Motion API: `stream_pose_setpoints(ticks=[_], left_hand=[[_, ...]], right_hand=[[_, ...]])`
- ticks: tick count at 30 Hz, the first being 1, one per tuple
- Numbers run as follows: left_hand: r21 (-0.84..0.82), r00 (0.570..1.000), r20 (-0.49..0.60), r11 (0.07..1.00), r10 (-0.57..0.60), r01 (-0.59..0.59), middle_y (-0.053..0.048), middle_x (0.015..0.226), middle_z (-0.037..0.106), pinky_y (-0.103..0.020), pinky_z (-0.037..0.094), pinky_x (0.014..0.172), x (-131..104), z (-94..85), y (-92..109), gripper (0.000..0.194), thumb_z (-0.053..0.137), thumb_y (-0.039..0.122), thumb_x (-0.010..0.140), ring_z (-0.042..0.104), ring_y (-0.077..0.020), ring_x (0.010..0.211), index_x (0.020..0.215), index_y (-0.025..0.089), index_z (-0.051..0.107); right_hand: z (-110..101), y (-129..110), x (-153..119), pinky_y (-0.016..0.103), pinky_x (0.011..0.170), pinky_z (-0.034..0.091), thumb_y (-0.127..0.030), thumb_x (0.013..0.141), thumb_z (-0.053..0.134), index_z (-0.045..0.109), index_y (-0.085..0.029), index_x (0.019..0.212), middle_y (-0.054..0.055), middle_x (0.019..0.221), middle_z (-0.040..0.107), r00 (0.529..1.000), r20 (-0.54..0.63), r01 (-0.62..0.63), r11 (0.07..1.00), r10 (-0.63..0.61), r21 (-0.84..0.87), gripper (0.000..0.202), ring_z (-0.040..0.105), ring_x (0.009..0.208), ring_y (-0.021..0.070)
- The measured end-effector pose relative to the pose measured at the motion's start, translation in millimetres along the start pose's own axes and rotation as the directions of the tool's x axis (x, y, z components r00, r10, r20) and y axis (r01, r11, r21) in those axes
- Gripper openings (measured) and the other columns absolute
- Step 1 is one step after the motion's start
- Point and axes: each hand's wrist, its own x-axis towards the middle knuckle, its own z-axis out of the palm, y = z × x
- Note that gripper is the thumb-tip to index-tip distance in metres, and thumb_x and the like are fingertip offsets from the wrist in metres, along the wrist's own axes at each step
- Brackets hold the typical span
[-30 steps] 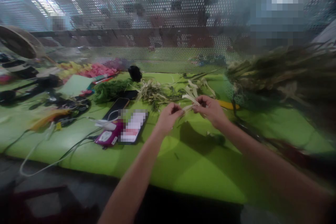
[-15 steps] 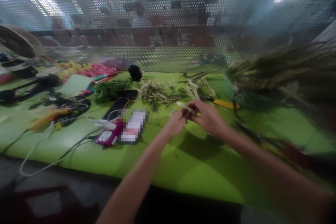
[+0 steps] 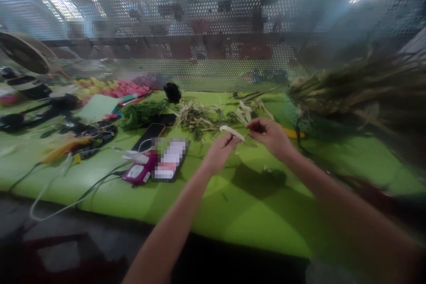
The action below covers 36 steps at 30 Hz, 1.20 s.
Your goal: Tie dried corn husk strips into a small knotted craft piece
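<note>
- One pale strip (image 3: 231,131), pinched in our left hand (image 3: 218,151), likely keeping its tip exposed.
- Our right hand (image 3: 271,137) hovers beside it, narrow; whether holding anything, we cannot tell.

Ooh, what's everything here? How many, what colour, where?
pale strip: one, cream, in left hand
loose pieces: several, cream, beyond both hands
dried pile: one, tan, beyond left hand
stringy bundle: one, green, left of pile
phones: two, black and pale, left
box: one, purple, beside phones
handle: one, yellow, past right hand
sheaf: one, brownish, right
fan: one, beige, left
heap: one, multicoloured, back left
mesh: one, grey, back
table: one, green, beneath
clutter, wires: uncountable, mixed, left
left hand, right hand: two, bare, centre
</note>
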Motion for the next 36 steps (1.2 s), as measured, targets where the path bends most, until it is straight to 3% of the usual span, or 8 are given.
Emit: stream_pose_setpoints(ticks=[4, 11, 21, 24, 26, 29, 33, 36], left_hand=[[0.073, 1.0, 0.01, 0.997, 0.011, -0.012, 0.001, 0.072, 0.05, -0.025, 0.034, 0.065, -1, -0.8, 3, 0.03, 0.051, 0.043, 0.09, 0.043, -0.0121, 0.069, 0.084, 0.016, 0.062], [0.098, 0.992, 0.097, 0.991, 0.078, -0.088, -0.006, 0.093, 0.067, -0.029, 0.043, 0.081, 3, 9.6, -8, 0.027, 0.05, 0.038, 0.09, 0.057, -0.0186, 0.087, 0.094, 0.016, 0.064], [0.103, 0.969, 0.243, 0.993, 0.034, -0.06, -0.003, 0.083, 0.066, -0.027, 0.042, 0.075, -4, 18.4, -9, 0.02, 0.054, 0.033, 0.089, 0.057, -0.0158, 0.078, 0.082, 0.016, 0.062], [0.078, 0.985, 0.169, 0.996, 0.017, -0.03, -0.002, 0.076, 0.062, -0.025, 0.04, 0.068, -3, 17.9, -7, 0.022, 0.055, 0.036, 0.088, 0.054, -0.0137, 0.071, 0.079, 0.016, 0.061], [0.024, 0.998, 0.064, 1.0, 0.006, -0.007, -0.001, 0.07, 0.058, -0.024, 0.037, 0.061, -2, 16.5, -7, 0.024, 0.054, 0.039, 0.089, 0.05, -0.0117, 0.064, 0.081, 0.017, 0.059], [-0.094, 0.997, -0.077, 0.996, -0.003, -0.004, 0.001, 0.068, 0.056, -0.023, 0.036, 0.057, 1, 13.1, -6, 0.025, 0.05, 0.04, 0.091, 0.046, -0.0099, 0.058, 0.089, 0.017, 0.058], [-0.21, 0.985, -0.169, 0.977, 0.009, -0.046, 0.0, 0.077, 0.056, -0.023, 0.041, 0.062, 3, 10.2, -5, 0.022, 0.056, 0.039, 0.089, 0.051, -0.0096, 0.065, 0.087, 0.017, 0.056], [-0.295, 0.99, -0.144, 0.955, -0.004, -0.04, 0.002, 0.069, 0.05, -0.021, 0.036, 0.057, 1, 12.3, -5, 0.026, 0.057, 0.042, 0.088, 0.045, -0.008, 0.06, 0.083, 0.017, 0.055]], right_hand=[[-4, -3, 0, 0.032, 0.072, 0.049, -0.028, 0.075, 0.068, 0.068, -0.019, 0.087, 0.003, 0.08, 0.069, 1.0, -0.01, 0.006, 0.999, -0.006, -0.048, 0.014, 0.062, 0.075, 0.0178], [-3, -16, -2, 0.034, 0.082, 0.045, -0.033, 0.082, 0.066, 0.073, -0.021, 0.083, 0.004, 0.089, 0.068, 0.982, 0.181, 0.094, 0.975, -0.057, -0.201, 0.014, 0.061, 0.087, 0.0196], [5, -2, -5, 0.03, 0.068, 0.043, -0.032, 0.078, 0.068, 0.061, -0.019, 0.072, 0.001, 0.073, 0.061, 1.0, 0.007, 0.016, 0.995, -0.015, -0.103, 0.016, 0.056, 0.072, 0.016], [1, -8, -4, 0.032, 0.075, 0.045, -0.029, 0.082, 0.066, 0.065, -0.02, 0.083, 0.004, 0.087, 0.065, 0.996, -0.008, 0.084, 0.979, -0.087, -0.188, 0.009, 0.059, 0.083, 0.019], [-3, -14, -5, 0.034, 0.08, 0.046, -0.028, 0.082, 0.067, 0.066, -0.022, 0.097, 0.007, 0.105, 0.064, 0.98, -0.092, 0.148, 0.951, -0.179, -0.271, 0.016, 0.058, 0.093, 0.0208], [-5, -20, -8, 0.031, 0.07, 0.047, -0.029, 0.083, 0.067, 0.065, -0.022, 0.1, 0.006, 0.102, 0.063, 0.973, -0.187, 0.083, 0.957, -0.138, -0.277, 0.018, 0.057, 0.08, 0.0175], [6, -18, -14, 0.027, 0.054, 0.044, -0.033, 0.085, 0.064, 0.062, -0.02, 0.093, 0.002, 0.086, 0.065, 0.99, 0.061, -0.125, 0.991, 0.128, -0.053, 0.016, 0.053, 0.058, 0.0118], [14, -11, -15, 0.027, 0.06, 0.048, -0.033, 0.083, 0.065, 0.062, -0.019, 0.093, 0.001, 0.081, 0.065, 0.983, 0.136, -0.132, 0.991, 0.126, 0.037, 0.017, 0.057, 0.065, 0.0133]])
